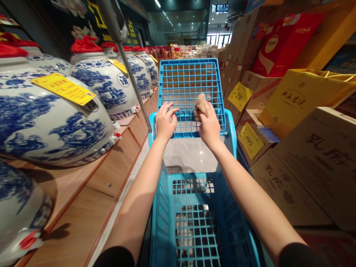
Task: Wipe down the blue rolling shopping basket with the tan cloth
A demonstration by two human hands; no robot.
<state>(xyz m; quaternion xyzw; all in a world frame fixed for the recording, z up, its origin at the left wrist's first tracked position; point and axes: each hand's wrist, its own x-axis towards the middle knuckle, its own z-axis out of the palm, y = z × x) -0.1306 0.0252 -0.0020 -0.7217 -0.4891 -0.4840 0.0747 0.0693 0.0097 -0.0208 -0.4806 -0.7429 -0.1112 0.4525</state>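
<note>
A blue plastic shopping cart [171, 207] fills the middle of the head view. Its grid panel [189, 79] stands raised at the far end. My right hand [210, 124] is closed on a crumpled tan cloth [200, 105], held at the right half of that panel. My left hand [166, 122] is at the panel's lower left, fingers apart and holding nothing. Whether its fingertips touch the grid I cannot tell. Both forearms reach over the basket part of the cart. The palm side of my right hand is hidden.
Large blue-and-white jars [55, 122] with red cloth tops line a wooden counter [102, 181] on the left. A slanted metal pole [133, 81] rises beside the cart. Stacked cardboard boxes [303, 181], a yellow bag [306, 100] and a red bag [286, 44] crowd the right side.
</note>
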